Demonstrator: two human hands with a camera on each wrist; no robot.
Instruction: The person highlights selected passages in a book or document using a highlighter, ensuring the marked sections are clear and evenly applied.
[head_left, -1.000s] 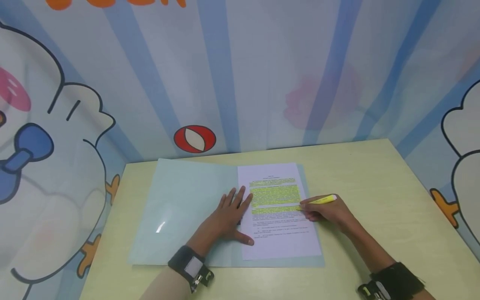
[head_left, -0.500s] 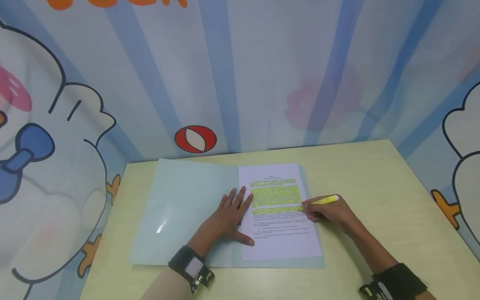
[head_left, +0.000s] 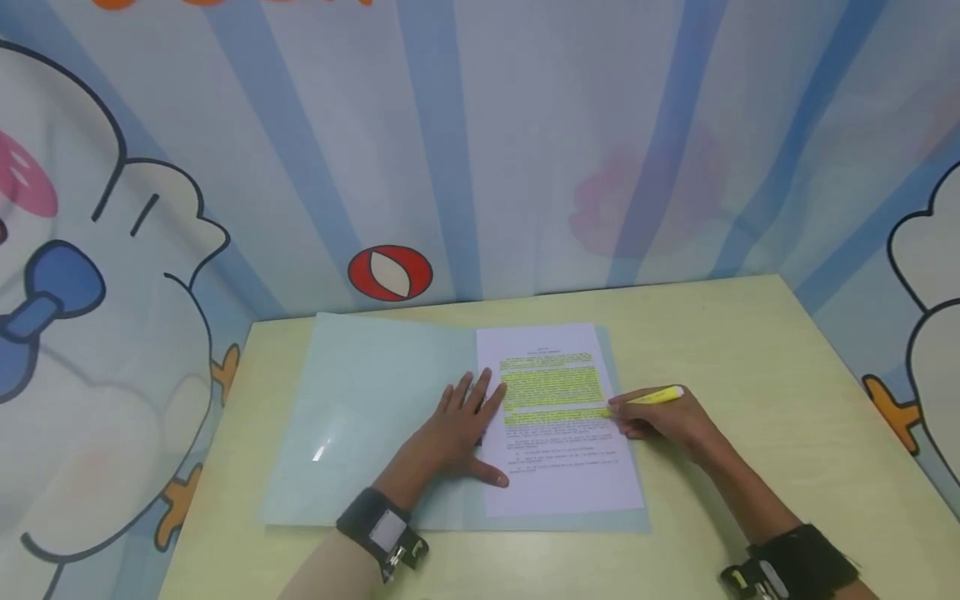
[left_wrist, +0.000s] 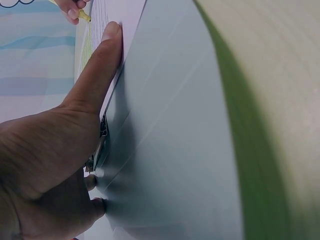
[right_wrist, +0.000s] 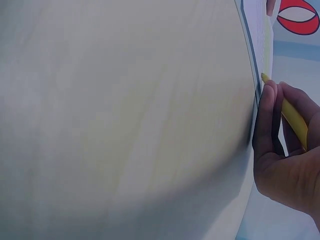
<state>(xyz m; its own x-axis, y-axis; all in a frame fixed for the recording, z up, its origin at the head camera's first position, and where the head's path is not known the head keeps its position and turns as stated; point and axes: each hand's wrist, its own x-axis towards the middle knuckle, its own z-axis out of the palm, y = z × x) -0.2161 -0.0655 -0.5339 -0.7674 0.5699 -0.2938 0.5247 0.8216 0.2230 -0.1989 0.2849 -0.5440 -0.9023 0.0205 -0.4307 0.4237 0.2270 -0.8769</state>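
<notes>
A printed sheet of paper (head_left: 562,492) lies on the right side of an opened pale blue folder (head_left: 375,400). Yellow highlighting covers its upper lines of text. My left hand (head_left: 453,437) rests with fingers spread on the folder's middle and the sheet's left edge; in the left wrist view its thumb (left_wrist: 97,70) lies along the paper. In my right hand (head_left: 671,421) I hold a yellow highlighter (head_left: 656,397) like a pen, its tip at the right end of the lowest highlighted line. The right wrist view shows the highlighter (right_wrist: 295,120) between thumb and fingers.
The folder lies on a light wooden table (head_left: 720,350). A metal clip (left_wrist: 103,125) shows at the folder's spine beside my left hand. Behind the table stands a striped blue wall (head_left: 525,167) with cartoon figures.
My right hand has slid slightly to the right along the line with the highlighter. The left hand stays in place on the sheet.
</notes>
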